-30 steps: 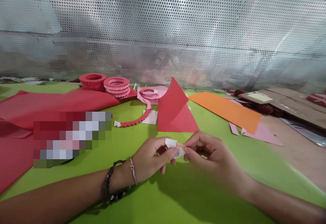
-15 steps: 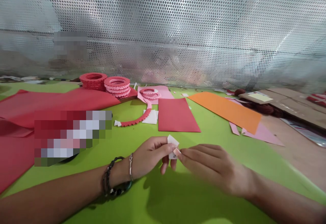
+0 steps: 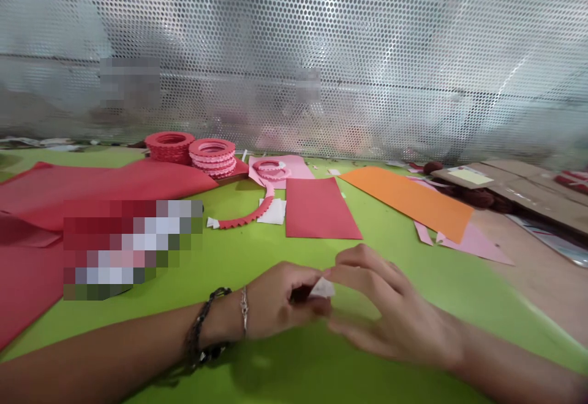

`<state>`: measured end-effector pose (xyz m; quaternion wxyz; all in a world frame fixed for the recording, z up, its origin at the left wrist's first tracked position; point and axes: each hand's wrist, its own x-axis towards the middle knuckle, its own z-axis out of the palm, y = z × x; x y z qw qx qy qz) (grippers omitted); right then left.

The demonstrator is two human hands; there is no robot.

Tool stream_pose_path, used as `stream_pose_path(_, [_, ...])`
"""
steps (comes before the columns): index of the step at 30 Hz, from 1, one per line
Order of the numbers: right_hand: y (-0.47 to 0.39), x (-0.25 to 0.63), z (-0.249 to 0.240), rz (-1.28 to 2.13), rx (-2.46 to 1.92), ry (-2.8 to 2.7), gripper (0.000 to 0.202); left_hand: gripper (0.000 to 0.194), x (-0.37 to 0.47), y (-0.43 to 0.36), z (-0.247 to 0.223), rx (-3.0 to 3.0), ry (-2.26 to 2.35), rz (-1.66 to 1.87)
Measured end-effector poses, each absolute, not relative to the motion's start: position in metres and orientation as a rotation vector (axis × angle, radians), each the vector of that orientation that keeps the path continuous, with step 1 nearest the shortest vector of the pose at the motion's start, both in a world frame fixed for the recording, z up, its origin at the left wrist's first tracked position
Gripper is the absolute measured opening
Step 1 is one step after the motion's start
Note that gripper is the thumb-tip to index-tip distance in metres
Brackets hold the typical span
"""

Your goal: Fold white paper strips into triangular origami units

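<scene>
A small white piece of paper (image 3: 323, 288) sticks out between the thumb and fingers of my left hand (image 3: 287, 297), which is closed on it. My right hand (image 3: 386, 306) is just to its right, slightly blurred, thumb and fingers spread apart. Its index fingertip reaches the paper's upper edge; whether it touches cannot be made out. Beyond the hands lies a red sheet (image 3: 321, 208). Left of that, a curved red and pink strip with a toothed edge (image 3: 248, 217) rests partly beside folded white paper (image 3: 274, 211).
Stacked red rings (image 3: 169, 147) and pink-red rings (image 3: 212, 158) stand at the back left. Large red sheets (image 3: 105, 177) cover the left side. An orange sheet (image 3: 408, 199) overlaps pink paper (image 3: 487, 248) at right, near flat cardboard (image 3: 519, 187). A perforated metal panel (image 3: 294, 43) closes off the back.
My left hand has turned over around the white paper, so less of it shows. My right thumb and fingers, which were pinched together at the paper, have spread apart.
</scene>
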<state>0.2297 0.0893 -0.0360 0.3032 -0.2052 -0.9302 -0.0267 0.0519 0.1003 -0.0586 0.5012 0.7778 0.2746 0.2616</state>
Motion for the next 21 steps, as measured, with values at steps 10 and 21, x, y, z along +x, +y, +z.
stream_pose_path(10, [0.089, 0.221, -0.033, 0.968, -0.924, -2.057, 0.009, 0.018, 0.054, 0.098, -0.049, 1.936, 0.874, 0.809])
stream_pose_path(21, [0.09, 0.226, -0.038, 1.148, -0.622, -2.157, 0.027, 0.031, 0.05, 0.1, -0.055, 1.753, 0.826, 0.764])
